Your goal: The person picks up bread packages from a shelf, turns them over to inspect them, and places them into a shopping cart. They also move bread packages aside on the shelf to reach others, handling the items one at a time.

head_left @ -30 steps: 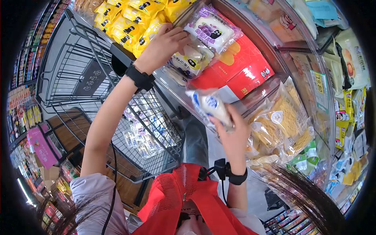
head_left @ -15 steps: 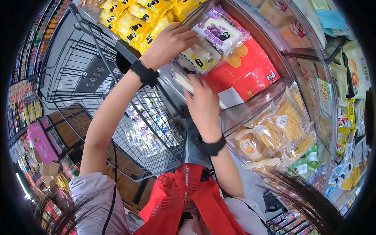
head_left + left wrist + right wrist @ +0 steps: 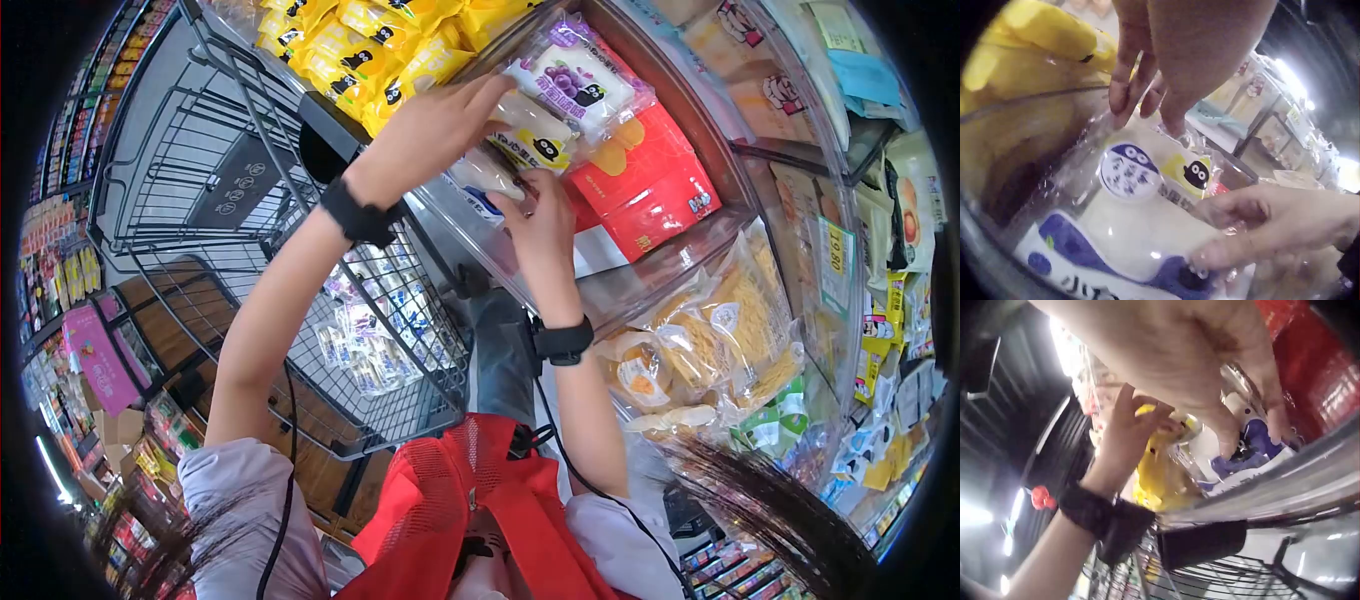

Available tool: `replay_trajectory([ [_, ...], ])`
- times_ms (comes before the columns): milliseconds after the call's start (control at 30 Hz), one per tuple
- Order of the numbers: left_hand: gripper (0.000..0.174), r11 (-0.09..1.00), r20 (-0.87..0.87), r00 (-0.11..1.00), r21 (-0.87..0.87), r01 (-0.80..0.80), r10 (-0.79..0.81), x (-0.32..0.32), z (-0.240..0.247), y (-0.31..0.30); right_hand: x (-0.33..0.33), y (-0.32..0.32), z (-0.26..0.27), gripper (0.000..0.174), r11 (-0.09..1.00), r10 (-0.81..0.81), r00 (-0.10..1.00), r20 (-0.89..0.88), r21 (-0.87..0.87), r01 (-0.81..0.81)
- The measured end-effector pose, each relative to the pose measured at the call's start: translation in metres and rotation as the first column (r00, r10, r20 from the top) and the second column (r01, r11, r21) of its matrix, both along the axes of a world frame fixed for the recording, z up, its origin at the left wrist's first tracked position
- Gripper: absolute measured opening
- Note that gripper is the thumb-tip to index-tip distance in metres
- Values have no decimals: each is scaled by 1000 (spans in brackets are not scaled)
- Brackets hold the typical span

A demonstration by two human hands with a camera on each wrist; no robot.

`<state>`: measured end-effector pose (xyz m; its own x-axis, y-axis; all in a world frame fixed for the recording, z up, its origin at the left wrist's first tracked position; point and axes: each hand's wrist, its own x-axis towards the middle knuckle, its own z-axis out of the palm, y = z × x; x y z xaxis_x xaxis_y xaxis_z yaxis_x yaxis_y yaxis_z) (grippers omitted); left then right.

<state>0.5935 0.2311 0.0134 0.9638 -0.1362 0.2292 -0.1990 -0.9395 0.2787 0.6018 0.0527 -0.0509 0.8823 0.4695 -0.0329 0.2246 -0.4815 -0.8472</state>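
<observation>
In the display bin, a clear packet of white bread with blue print (image 3: 1116,234) leans upright against a similar packet with a yellow label (image 3: 540,145). My right hand (image 3: 543,220) pinches the blue-printed packet by its edge, thumb in front and fingers behind. My left hand (image 3: 435,130) reaches over from the left, its fingers pointing down at the top of the packets, as the left wrist view shows. Farther back lies a packet with purple grape print (image 3: 580,82). A red box (image 3: 650,185) stands just right of the packets.
Yellow packets (image 3: 350,60) fill the bin's far left. Bagged tan pastries (image 3: 715,315) lie in the section at right. A wire shopping cart (image 3: 390,420) holding several bread packets stands on the left, against the bin. A price tag (image 3: 835,250) hangs on the right shelf.
My right hand has brought the blue-printed packet from in front of the red box leftwards into the bin, beside the yellow-labelled one. My left hand has shifted slightly right over the packets.
</observation>
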Motion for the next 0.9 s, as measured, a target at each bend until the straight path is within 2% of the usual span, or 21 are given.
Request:
replay_trajectory([
  [33, 37, 997, -45, 998, -66, -38, 35, -9, 0, -1, -1, -5, 0, 36, 998, -47, 983, -178, 36, 54],
  [67, 36, 999, -86, 996, 33, -22, 24, -20, -6, -1, -2, -9, 0, 36, 991, -87, 932, -351, 61, 115],
  [167, 32, 981, -74, 989, 136, 139, -130, -40, -15, -2, -3, -15, 8, 32, 980, -133, 880, -456, 72, 185],
  [267, 34, 967, -63, 992, 224, 124, -113, -43, -22, -4, -1, -28, -9, 24, 980, -66, 887, -457, 136, 143],
  [300, 36, 960, -48, 992, 251, 124, -115, -42, -23, -4, 0, -34, -15, 21, 986, -87, 900, -427, 91, 139],
  [400, 38, 930, -147, 984, 336, 150, -106, -37, -26, -7, -6, -45, -41, 14, 987, -162, 929, -334, -36, 159],
  [500, 39, 930, -170, 980, 334, 156, -103, -39, -34, -9, -8, -38, -58, 20, 984, -77, 941, -328, -177, 19],
  [600, 39, 899, -174, 971, 377, 222, -167, -35, -39, -3, -6, -20, -70, 27, 987, -46, 862, -505, -155, -38],
  [700, 39, 917, -207, 961, 317, 242, -183, -31, -38, 1, -13, -8, -99, 30, 968, -183, 767, -615, 22, 248],
  [800, 39, 940, -285, 938, 216, 263, -197, -24, -38, 7, -27, -1, -102, 32, 920, -298, 787, -540, 58, 388],
  [900, 40, 941, -374, 908, 198, 276, -187, -14, -33, 9, -24, -3, -95, 31, 957, -200, 874, -443, 102, 271],
])
